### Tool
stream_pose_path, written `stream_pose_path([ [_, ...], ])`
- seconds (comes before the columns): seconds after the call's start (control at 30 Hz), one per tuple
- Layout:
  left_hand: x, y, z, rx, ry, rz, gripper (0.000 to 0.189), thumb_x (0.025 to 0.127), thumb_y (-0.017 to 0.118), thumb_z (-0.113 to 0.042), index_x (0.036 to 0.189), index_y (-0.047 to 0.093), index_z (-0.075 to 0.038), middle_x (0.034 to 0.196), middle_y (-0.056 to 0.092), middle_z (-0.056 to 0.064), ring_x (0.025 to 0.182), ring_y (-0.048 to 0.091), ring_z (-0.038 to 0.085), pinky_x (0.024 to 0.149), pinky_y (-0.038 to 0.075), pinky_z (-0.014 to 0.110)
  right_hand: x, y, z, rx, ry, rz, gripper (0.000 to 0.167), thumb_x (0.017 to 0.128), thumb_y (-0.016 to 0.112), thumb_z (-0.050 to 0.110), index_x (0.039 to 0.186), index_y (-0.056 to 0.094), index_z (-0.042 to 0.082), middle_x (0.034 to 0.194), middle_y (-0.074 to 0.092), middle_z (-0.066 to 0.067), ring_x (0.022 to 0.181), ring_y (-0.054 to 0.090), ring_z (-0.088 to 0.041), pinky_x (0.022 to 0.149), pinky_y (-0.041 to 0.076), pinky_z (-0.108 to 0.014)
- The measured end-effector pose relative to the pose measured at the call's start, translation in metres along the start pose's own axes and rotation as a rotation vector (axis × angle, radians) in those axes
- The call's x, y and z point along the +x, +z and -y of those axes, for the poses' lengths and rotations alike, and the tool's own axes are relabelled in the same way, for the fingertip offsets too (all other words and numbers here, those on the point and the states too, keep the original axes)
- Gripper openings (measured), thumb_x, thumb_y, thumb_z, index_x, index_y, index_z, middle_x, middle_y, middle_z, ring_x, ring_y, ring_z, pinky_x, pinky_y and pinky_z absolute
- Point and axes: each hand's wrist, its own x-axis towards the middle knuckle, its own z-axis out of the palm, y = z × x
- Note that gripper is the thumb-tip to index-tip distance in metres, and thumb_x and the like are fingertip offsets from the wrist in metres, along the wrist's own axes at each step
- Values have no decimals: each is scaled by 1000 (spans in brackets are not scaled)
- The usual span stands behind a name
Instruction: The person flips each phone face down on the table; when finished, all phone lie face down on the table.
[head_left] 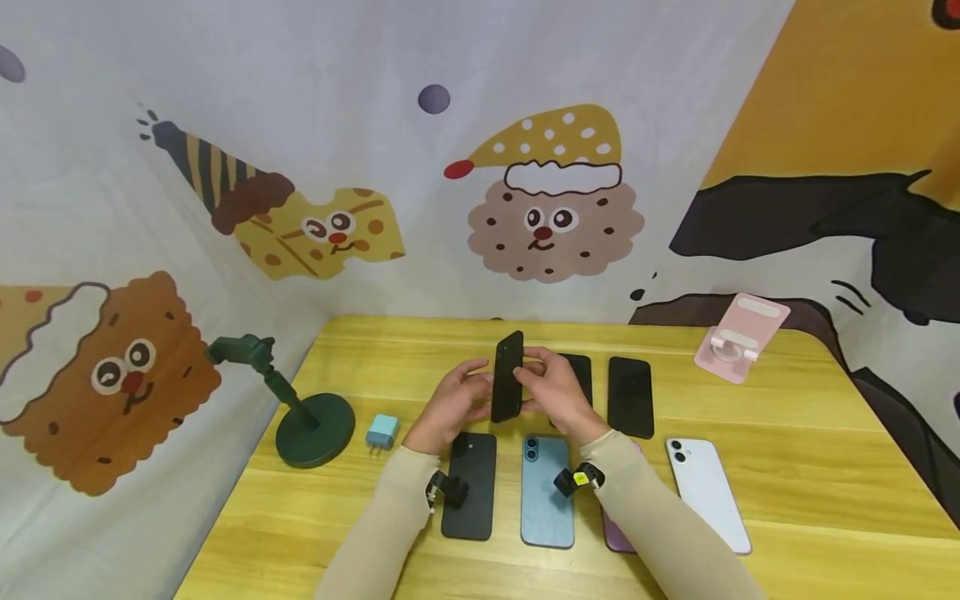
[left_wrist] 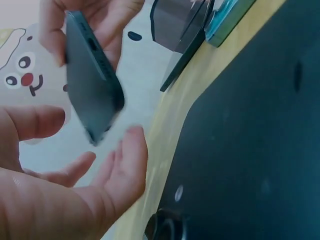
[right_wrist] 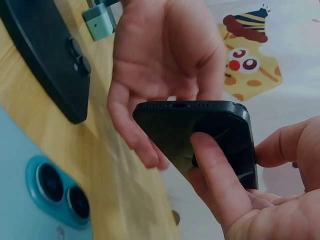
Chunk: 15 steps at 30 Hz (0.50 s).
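My right hand grips a black phone, held up off the table with its edge toward me. In the right wrist view, the thumb and fingers clasp the phone's sides, and its charging port shows on the near edge. Beside the phone, my left hand has its fingers spread loosely, with a gap to the phone in the left wrist view. Below the hands, a black phone and a light blue phone lie back up on the table.
Two dark phones lie beyond the right hand. A purple phone is partly under the right sleeve, with a white phone farther right. A green stand, a blue charger and a pink phone holder are on the wooden table.
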Motion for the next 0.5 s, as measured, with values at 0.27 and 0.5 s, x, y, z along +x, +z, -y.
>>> stream_pose_path([
  [0.27, 3, -1, -2, -42, -28, 52, 52, 109, 58, -21, 159, 44, -13, 141, 64, 17, 113, 72, 22, 84, 62, 36, -7, 5, 7, 16, -37, 33, 48, 107, 60, 11, 153, 49, 6, 136, 66, -26, 113, 73, -43, 74, 66, -49],
  [0.5, 2, -4, -9, 2, -33, 21, 53, 108, 60, -21, 158, 47, -16, 143, 59, 16, 112, 68, 23, 81, 59, 33, -4, -1, 3, -62, -48, 6, 48, 107, 61, 12, 153, 50, 6, 138, 64, -24, 110, 74, -39, 73, 67, -46],
])
